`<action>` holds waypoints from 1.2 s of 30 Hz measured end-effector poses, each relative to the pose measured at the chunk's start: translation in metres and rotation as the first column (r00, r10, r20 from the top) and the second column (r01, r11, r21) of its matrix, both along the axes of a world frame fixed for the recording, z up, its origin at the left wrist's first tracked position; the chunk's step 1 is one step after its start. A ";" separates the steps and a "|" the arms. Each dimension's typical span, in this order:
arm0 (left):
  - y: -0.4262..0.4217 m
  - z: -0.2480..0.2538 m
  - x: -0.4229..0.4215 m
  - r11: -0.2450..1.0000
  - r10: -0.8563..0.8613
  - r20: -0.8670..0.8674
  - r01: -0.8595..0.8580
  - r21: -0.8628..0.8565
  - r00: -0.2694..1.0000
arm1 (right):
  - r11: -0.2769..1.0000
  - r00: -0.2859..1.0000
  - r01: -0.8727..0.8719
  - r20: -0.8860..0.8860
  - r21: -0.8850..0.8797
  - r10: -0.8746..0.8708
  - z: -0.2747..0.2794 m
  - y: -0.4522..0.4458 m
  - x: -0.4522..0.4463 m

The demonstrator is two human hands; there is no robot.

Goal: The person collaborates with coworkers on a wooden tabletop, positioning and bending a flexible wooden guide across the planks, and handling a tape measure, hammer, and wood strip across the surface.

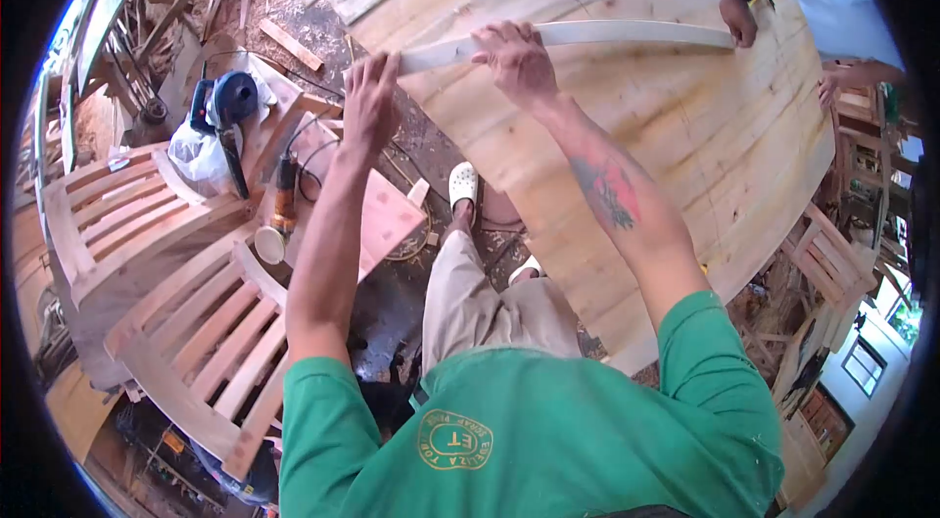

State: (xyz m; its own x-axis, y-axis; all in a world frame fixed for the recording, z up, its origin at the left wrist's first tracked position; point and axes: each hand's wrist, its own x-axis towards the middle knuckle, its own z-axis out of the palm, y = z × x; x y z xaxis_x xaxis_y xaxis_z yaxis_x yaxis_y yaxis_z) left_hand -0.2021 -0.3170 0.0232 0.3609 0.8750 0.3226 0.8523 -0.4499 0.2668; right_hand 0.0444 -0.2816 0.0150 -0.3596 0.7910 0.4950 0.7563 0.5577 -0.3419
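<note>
Our left hand, clasping one end of the pale strip by the edge of the wooden panel, and our right hand, clasping it over the panel, should probably press evenly with the co-worker's hand at its far end

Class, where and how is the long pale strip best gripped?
Grip the strip probably at its left end and again partway along, from the near side and above: it is long, narrow and looks bowed, so two spaced holds should steady it. Another person's hand is at its far end.
</note>
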 end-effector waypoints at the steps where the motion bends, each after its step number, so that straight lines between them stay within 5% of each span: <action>1: 0.030 -0.004 -0.007 1.000 -0.016 0.013 0.016 0.024 1.000 | 0.999 0.998 0.052 0.026 -0.013 -0.052 -0.002 0.022 -0.006; 10: 0.131 -0.027 -0.017 0.998 -0.035 0.121 0.040 -0.041 0.992 | 0.974 0.978 0.205 0.055 -0.099 -0.201 -0.019 0.089 -0.021; 21: 0.027 -0.023 -0.009 0.999 0.029 0.174 -0.023 -0.035 0.984 | 0.988 0.992 0.047 0.125 -0.148 -0.028 -0.005 0.019 -0.006; 36: -0.163 -0.007 0.062 0.953 0.232 0.220 -0.176 -0.247 0.948 | 0.956 0.979 -0.156 0.091 -0.248 0.183 0.000 -0.117 0.052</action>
State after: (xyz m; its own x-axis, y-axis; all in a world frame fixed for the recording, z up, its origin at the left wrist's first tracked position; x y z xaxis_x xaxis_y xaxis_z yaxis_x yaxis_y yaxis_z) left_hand -0.1404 -0.4802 0.0164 0.1023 0.9805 0.1678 0.8158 -0.1792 0.5499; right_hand 0.0961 -0.3990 0.0148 -0.5406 0.8038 0.2483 0.6989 0.5934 -0.3992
